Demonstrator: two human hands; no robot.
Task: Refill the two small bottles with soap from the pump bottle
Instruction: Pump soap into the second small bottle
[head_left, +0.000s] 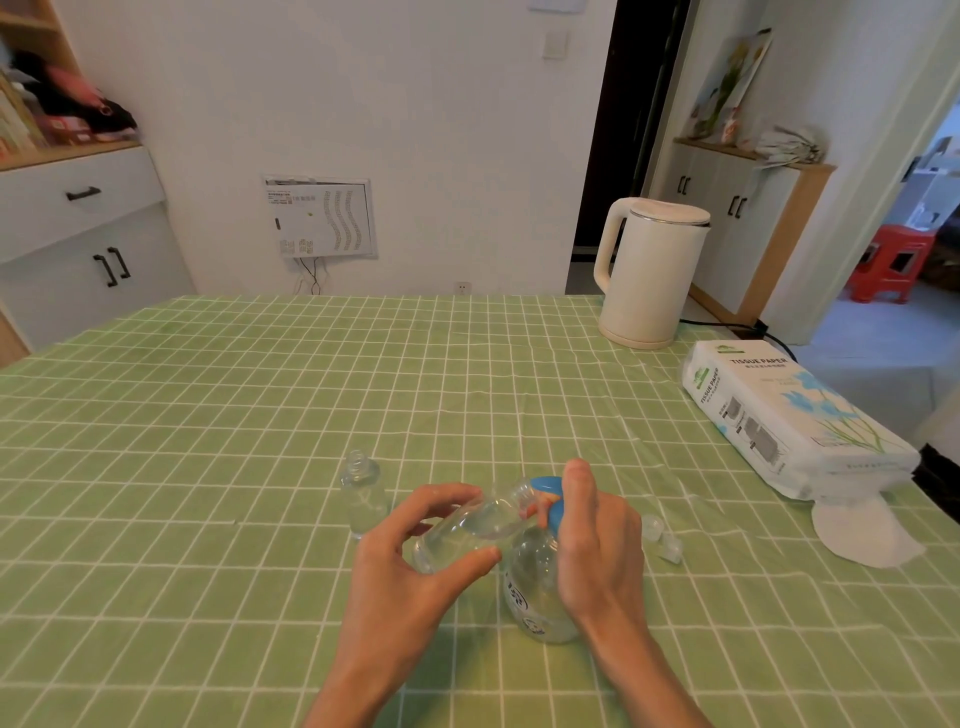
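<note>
- My left hand (410, 564) is gripping a tilted small bottle (467, 525).
- My right hand (597, 535) is clasping the blue head (546, 486) of the pump bottle (535, 597).
- An upright small bottle (363, 496) is standing alongside.

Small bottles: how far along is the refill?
Done: caps are off, lying right of the pump bottle. In hand: left hand holds one small bottle tilted at the nozzle, and right hand holds the blue pump head. Left: the other small bottle stands open; fill level unclear. Recapping remains.
</note>
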